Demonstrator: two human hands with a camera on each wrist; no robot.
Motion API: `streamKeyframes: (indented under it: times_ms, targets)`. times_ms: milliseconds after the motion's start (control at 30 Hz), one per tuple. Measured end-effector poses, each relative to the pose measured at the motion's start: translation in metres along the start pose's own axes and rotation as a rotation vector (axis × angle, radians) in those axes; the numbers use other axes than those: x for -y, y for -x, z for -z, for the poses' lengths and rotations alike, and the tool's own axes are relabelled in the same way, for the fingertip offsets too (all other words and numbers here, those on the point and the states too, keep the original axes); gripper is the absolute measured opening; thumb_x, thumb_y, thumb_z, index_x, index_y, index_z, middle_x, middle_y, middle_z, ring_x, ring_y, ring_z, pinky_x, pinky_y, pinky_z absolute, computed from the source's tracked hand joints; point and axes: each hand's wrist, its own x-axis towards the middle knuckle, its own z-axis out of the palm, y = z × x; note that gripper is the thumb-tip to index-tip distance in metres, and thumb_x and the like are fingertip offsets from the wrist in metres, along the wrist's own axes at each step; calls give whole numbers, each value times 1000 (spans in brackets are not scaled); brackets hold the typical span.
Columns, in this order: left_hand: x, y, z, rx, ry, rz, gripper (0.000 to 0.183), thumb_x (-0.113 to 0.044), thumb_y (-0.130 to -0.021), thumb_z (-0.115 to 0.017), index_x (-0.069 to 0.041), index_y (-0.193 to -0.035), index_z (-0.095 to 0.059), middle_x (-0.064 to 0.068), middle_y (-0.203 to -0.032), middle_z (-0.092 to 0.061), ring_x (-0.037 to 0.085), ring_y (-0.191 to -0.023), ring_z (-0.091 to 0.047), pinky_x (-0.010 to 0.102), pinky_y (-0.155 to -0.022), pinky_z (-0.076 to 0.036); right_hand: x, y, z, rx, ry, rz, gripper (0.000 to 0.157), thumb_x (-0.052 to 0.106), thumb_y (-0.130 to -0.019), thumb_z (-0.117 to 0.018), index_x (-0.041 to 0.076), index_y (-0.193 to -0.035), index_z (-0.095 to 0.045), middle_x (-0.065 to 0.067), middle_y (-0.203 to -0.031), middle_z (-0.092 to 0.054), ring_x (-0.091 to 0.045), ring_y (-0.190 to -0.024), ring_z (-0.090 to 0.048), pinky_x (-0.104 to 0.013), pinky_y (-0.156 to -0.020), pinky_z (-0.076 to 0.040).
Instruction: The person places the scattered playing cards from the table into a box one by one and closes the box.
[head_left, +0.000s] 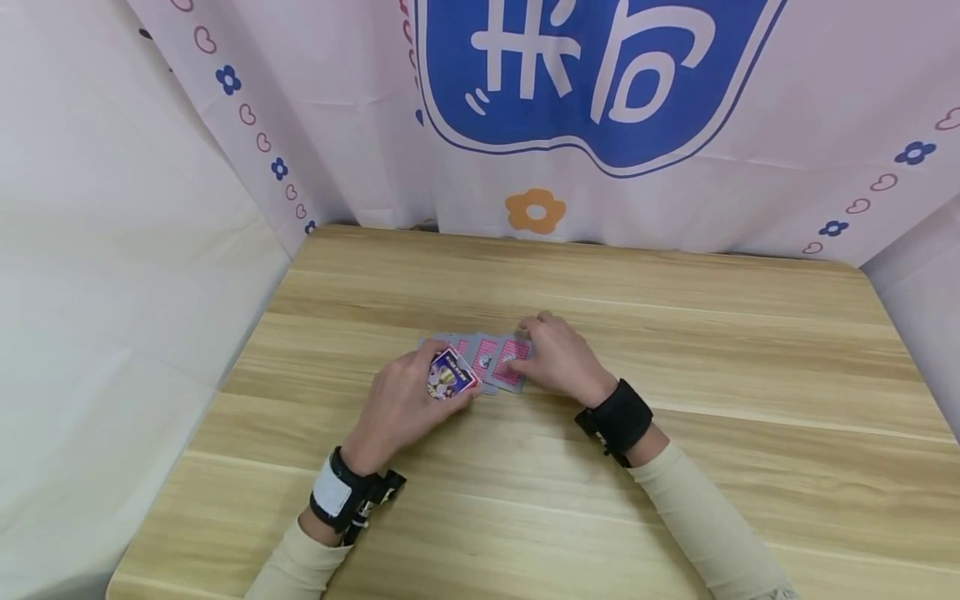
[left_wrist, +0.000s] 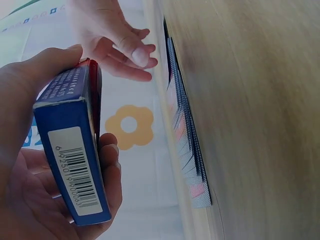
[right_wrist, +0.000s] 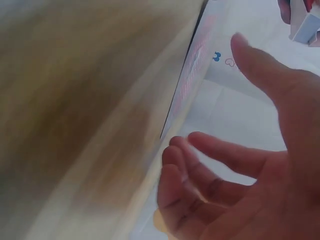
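Gripping the card box (head_left: 452, 375) in the left hand (head_left: 393, 408) near the left end of the fanned cards (head_left: 486, 358); hovering with the right hand (head_left: 566, 358), loosely bent, empty, at their right; probably gathering, needing a leftward push.

Table (head_left: 750, 350): shows pale yellow-brown wood grain and rounded far corners.
Backdrop (head_left: 360, 142): hangs behind the table's far edge, pinkish white, softly folded.
Blue emblem (head_left: 517, 121): sits high on the backdrop, cut off by the top of the head view.
White lettering (head_left: 492, 50): stands inside the emblem, probably inverted, hard to judge when so cropped.
Orange flower (head_left: 553, 210): lies below the emblem, near the table, with a white centre.
Outlined hearts (head_left: 247, 115): mix with small blue flowers (head_left: 228, 80) in slanting rows along both sides of the backdrop.
White sheet (head_left: 112, 250): fills the left, beside the table.
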Motion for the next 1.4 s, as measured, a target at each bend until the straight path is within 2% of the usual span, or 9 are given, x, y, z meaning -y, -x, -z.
streamKeyframes:
  times_ms: [233,400,533,633,700,833,967,1133,1400]
  targets:
    - [-1,0,-1,15,7,8,77,-51,-81,-88,0,-133,-63,13,-98,-77,14,-75,-67,27,-61,-53,-3,1,0,30,43,-40,63,41,-84,-89,-3,-122,-65,-16,-110,-62,-27,-96,-56,-41,-82,-50]
    - [-2,0,-2,11,10,-1,77,-51,-81,-88,0,-132,-64,14,-99,-77,15,-76,-68,27,-61,-53,-5,1,3,10,-38,-32,35,28,-91,-84,3,-101,-61,-3,-81,-52,-18,-72,-49,-30,-62,-37]
    - [-2,0,-1,5,14,-9,76,-51,-80,-89,0,-132,-64,13,-100,-78,15,-76,-69,28,-61,-54,-5,1,10,41,-130,-1,19,18,-99,-74,8,-89,-61,2,-73,-45,-13,-64,-44,-27,-57,-32]
    - [-2,1,-2,-2,13,-19,76,-50,-80,-89,0,-131,-64,14,-101,-78,16,-77,-69,30,-62,-55,-5,2,15,55,-212,38,12,13,-103,-65,7,-92,-65,1,-74,-48,-12,-64,-44,-26,-58,-33]
    - [-2,1,-2,-8,12,-26,75,-50,-80,-89,0,-131,-64,13,-100,-78,16,-77,-70,31,-62,-55,-4,3,19,45,-296,53,12,11,-104,-60,6,-102,-70,-3,-76,-57,-14,-64,-50,-25,-59,-38]
    - [-2,1,-1,-13,17,-28,75,-49,-80,-89,0,-131,-64,13,-100,-78,15,-76,-69,30,-61,-54,1,6,29,18,-480,55,22,12,-107,-57,4,-121,-71,-11,-88,-73,-27,-71,-66,-24,-60,-47]
    - [-2,1,-1,-7,31,-22,77,-50,-81,-89,0,-133,-64,13,-101,-78,16,-76,-70,29,-61,-54,6,8,35,21,-600,39,23,15,-107,-58,5,-124,-71,-11,-92,-73,-40,-80,-67,-24,-59,-44]
    - [-2,1,-1,-4,39,-18,77,-52,-81,-89,-1,-132,-64,12,-99,-77,14,-74,-69,25,-59,-53,11,10,37,50,-653,22,22,16,-107,-60,7,-123,-71,-12,-91,-72,-46,-83,-63,-24,-58,-37]
    - [-4,2,-4,-5,28,-32,75,-54,-80,-88,-3,-130,-64,10,-99,-77,13,-75,-68,25,-59,-52,15,11,32,49,-657,34,22,17,-107,-61,6,-123,-71,-11,-91,-73,-43,-84,-66,-24,-60,-40]
